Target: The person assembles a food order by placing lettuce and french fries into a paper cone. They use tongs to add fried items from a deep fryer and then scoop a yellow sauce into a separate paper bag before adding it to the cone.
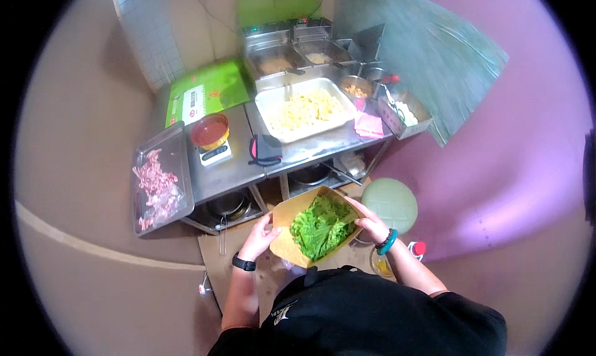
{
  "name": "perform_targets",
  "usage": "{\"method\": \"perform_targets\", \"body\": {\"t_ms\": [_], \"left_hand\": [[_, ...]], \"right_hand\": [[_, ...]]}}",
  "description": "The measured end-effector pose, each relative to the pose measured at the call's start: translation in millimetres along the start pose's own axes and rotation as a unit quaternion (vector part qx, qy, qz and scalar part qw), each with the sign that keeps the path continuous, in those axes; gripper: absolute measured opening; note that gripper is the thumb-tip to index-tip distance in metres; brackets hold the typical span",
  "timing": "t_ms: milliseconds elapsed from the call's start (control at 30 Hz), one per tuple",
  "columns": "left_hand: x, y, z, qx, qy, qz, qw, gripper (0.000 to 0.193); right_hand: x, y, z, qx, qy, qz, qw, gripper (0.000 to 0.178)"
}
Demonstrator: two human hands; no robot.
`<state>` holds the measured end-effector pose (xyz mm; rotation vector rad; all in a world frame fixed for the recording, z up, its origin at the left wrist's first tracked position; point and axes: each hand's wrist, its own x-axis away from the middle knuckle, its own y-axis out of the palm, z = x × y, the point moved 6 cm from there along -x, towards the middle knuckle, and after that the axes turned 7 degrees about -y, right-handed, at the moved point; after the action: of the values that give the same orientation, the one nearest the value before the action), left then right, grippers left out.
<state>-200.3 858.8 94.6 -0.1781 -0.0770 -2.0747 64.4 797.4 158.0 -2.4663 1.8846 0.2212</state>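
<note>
Paper box with green lettuce held in front of body, below table edge, tilted so open side faces up and leaves stay in. Left hand curled on box's left rim, fingers closed on cardboard. Right hand at right rim, fingers bent over edge, touching lettuce. Farther: steel table carries tray of raw meat, red bowl on scale, large tray of yellow pieces. Fryers at far end, near wall.
</note>
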Motion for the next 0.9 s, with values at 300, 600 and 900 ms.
{"method": "perform_targets", "body": {"t_ms": [300,600,900], "left_hand": [[-73.4,-66.8,-29.1,0.132,-0.174,-0.120,0.968,0.042],[-124.4,-102.3,-40.0,0.211,-0.223,-0.008,0.952,0.037],[-182.1,-147.8,-9.1,0.201,-0.201,0.148,0.947,0.034]], "right_hand": [[-118.8,7.4,30.2,-0.007,0.018,-0.062,0.998,0.065],[-181.0,-21.3,50.1,-0.068,0.051,-0.124,0.989,0.072],[-350.6,-237.3,83.6,-0.213,0.100,0.315,0.919,0.037]]}}
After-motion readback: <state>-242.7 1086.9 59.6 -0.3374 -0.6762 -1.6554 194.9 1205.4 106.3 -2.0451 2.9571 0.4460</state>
